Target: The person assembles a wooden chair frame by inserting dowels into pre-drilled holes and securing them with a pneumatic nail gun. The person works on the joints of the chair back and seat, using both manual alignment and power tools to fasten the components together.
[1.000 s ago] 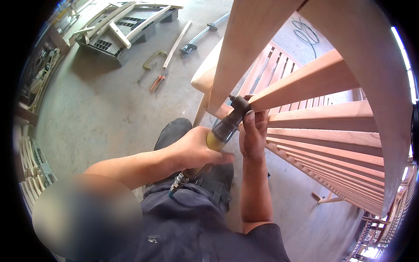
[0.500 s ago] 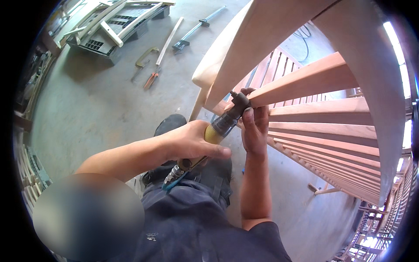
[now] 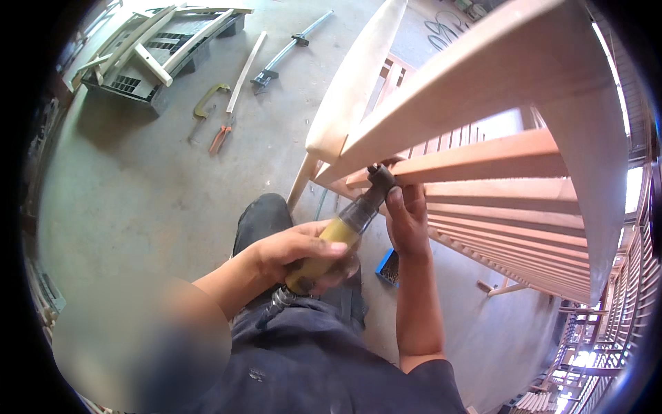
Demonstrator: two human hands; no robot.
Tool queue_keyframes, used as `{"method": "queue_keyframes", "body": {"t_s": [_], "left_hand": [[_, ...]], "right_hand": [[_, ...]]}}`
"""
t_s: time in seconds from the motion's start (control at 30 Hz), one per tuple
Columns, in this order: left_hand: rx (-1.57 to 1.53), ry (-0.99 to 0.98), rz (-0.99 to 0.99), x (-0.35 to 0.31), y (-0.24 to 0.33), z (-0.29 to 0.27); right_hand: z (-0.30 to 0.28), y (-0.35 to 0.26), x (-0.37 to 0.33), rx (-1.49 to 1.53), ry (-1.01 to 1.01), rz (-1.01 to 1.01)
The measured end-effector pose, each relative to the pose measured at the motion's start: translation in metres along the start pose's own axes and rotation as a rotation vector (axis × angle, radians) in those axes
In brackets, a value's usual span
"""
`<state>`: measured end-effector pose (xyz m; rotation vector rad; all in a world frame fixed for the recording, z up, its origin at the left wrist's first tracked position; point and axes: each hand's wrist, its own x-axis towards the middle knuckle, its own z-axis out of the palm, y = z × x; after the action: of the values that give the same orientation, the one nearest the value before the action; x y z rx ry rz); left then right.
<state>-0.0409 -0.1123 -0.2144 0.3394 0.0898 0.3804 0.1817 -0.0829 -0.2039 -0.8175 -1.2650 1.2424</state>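
Left hand (image 3: 295, 250) grips angled tool (image 3: 339, 236) (yellow-bodied) — right hand (image 3: 409, 222) clasps its head (image 3: 380, 181).

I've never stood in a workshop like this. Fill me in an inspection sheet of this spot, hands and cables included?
Surface: grey floor, with tools lying on it.
Job's things: yellow tool with a dark angled head, at a slatted wood frame.
Clutter: pliers, C-clamp, wood strip and bar clamp on the floor; blue box, contents too small to tell.
Hands: left hand wrapped around the tool's body; right hand by its head and a slat, grip partly hidden.
Cables: coiled line on the floor, beyond the frame.
Surroundings: pallet bearing wood pieces, upper left.
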Motion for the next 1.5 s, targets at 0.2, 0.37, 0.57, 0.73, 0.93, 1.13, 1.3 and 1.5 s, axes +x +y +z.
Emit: {"method": "queue_keyframes", "body": {"t_s": [0.2, 0.37, 0.57, 0.73, 0.93, 1.13, 1.3, 1.5], "left_hand": [[0.003, 0.098, -0.023, -0.001, 0.008, 0.013], [0.004, 0.056, -0.005, 0.003, 0.008, 0.012], [0.024, 0.023, 0.041, 0.006, 0.006, 0.01], [0.029, 0.024, 0.072, 0.008, 0.005, 0.015], [0.022, 0.024, 0.112, 0.011, 0.001, 0.014], [0.019, 0.044, 0.133, 0.014, -0.001, 0.017], [-0.034, 0.008, 0.156, 0.015, -0.004, 0.014], [-0.043, 0.012, 0.173, 0.018, -0.007, 0.015]], "right_hand": [[-0.001, 0.002, -0.001, 0.035, 0.005, -0.008], [-0.003, 0.007, -0.002, -0.037, 0.042, -0.046], [-0.004, 0.008, 0.001, -0.002, -0.009, -0.021], [-0.005, 0.01, -0.003, -0.012, 0.051, -0.014], [-0.004, 0.018, -0.002, 0.075, 0.114, -0.035], [0.001, 0.014, 0.001, 0.077, 0.117, -0.032], [0.004, 0.014, 0.003, 0.074, 0.131, -0.052], [0.005, 0.012, 0.003, 0.069, 0.173, -0.029]]}}
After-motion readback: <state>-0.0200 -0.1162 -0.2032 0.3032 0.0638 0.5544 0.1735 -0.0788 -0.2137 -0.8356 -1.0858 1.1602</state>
